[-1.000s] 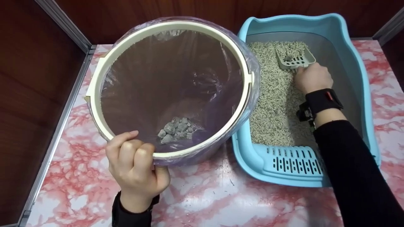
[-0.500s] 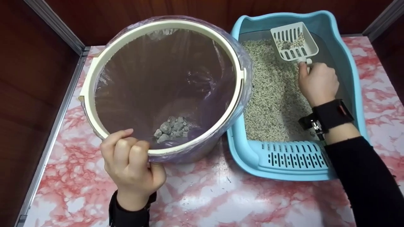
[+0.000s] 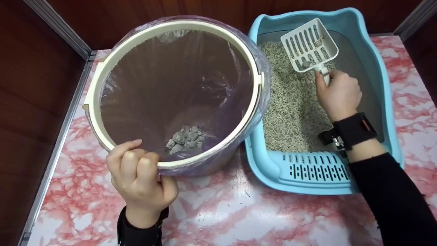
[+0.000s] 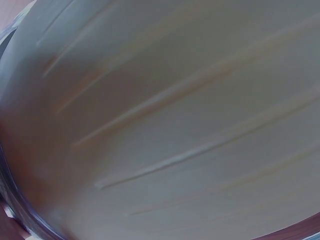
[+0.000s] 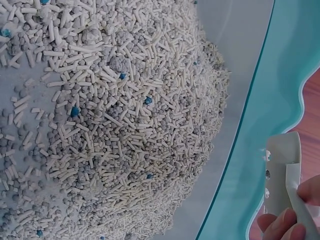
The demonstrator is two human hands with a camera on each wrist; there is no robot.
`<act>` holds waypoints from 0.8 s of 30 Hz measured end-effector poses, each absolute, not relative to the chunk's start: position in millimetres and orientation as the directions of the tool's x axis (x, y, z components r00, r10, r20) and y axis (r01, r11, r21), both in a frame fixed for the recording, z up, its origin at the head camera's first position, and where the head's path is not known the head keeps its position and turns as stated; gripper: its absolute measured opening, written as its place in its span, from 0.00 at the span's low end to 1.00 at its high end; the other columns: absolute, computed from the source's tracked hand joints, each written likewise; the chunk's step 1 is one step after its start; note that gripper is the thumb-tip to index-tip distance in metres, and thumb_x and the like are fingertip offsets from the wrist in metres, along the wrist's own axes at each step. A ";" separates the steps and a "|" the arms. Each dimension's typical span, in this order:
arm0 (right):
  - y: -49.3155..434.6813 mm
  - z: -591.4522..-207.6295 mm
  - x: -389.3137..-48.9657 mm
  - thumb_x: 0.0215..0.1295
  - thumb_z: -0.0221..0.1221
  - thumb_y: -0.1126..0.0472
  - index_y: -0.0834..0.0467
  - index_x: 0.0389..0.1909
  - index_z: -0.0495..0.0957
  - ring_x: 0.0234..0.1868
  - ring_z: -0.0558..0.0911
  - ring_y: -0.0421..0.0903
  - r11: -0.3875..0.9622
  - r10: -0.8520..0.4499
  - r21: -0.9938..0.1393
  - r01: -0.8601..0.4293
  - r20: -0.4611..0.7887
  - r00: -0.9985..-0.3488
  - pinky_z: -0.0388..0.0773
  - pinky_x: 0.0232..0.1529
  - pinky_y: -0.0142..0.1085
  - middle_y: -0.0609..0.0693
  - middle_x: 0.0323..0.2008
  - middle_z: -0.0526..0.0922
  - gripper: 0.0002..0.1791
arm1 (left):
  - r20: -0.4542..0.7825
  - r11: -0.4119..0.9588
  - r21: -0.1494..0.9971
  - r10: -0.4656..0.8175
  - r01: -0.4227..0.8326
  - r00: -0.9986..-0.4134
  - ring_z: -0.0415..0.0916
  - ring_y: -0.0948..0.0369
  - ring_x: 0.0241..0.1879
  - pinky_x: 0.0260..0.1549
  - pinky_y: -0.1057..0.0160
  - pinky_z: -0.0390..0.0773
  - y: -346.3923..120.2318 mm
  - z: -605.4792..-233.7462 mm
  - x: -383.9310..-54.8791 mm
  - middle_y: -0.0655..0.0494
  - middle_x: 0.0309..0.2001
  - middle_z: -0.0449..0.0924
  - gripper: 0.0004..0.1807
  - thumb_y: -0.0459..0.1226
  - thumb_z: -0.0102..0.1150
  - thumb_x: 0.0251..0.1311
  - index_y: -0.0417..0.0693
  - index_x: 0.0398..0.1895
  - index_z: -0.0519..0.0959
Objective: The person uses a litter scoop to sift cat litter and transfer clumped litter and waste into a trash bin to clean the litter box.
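Observation:
My left hand [image 3: 141, 174] grips the near rim of a round bin [image 3: 196, 159], fingers over the edge and thumb below outside. A clear purplish bag lines the bin, and grey litter clumps [image 3: 186, 138] lie at its bottom. In my right hand [image 3: 339, 95] is the handle of a pale slotted litter scoop [image 3: 330, 51], held above the blue litter box [image 3: 254, 147]. A small grey clump [image 3: 306, 64] and a few bits sit in the scoop. The right wrist view shows the scoop [image 5: 284, 150] and fingers [image 5: 280, 225] at its edge; the left wrist view shows only the bin's ribbed outer wall [image 4: 200, 120].
Pellet litter [image 3: 283, 116] is heaped along the left side of the box, with box floor showing at right. A slotted step [image 3: 317, 171] forms the box's front. Dark wood panels [image 3: 211, 8] stand behind and left. The floor [image 3: 218, 212] is red-and-white marbled.
My right hand has lifted the scoop out of the litter, then turned it and shifted it slightly left. Most pellets in it are gone. The left hand keeps its grip on the bin.

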State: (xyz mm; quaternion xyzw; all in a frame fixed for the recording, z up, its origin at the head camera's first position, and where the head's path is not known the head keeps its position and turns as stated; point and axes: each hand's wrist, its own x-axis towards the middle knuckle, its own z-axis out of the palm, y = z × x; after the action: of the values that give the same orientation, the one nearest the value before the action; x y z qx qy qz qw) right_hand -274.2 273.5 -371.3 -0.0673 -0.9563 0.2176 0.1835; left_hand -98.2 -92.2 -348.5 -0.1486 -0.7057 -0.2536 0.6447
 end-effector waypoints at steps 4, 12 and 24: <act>273.2 -371.5 -273.3 0.68 0.48 0.39 0.57 0.17 0.67 0.14 0.63 0.47 0.899 0.208 -0.437 0.043 0.337 -0.918 0.57 0.16 0.42 0.46 0.11 0.64 0.28 | 0.985 0.827 0.166 -0.118 0.537 -0.123 0.63 0.41 0.29 0.40 0.52 0.72 -92.0 -348.4 -98.6 0.44 0.20 0.57 0.08 0.32 0.33 0.30 0.40 0.19 0.61; 271.4 -371.7 -271.9 0.67 0.51 0.43 0.61 0.24 0.76 0.21 0.76 0.59 0.907 0.208 -0.419 0.035 0.376 -0.903 0.63 0.18 0.49 0.59 0.21 0.78 0.25 | 0.983 0.824 0.180 -0.131 0.538 -0.127 0.64 0.41 0.30 0.40 0.52 0.73 -91.6 -348.3 -98.8 0.44 0.19 0.58 0.07 0.32 0.34 0.31 0.40 0.19 0.62; 272.7 -373.8 -274.6 0.68 0.48 0.39 0.56 0.17 0.70 0.14 0.64 0.43 0.850 0.255 -0.521 0.077 0.279 -0.926 0.57 0.17 0.40 0.44 0.12 0.68 0.28 | 0.984 0.825 0.179 -0.138 0.537 -0.116 0.64 0.41 0.30 0.40 0.52 0.73 -91.3 -349.9 -98.3 0.44 0.19 0.58 0.08 0.32 0.34 0.31 0.40 0.19 0.62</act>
State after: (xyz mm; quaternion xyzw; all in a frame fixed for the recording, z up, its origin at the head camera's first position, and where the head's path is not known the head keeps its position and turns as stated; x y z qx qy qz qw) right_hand -274.6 272.7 -373.8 -0.0877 -0.9464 0.2595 0.1713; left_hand -98.3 -91.3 -349.9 -0.1422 -0.7004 -0.2599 0.6494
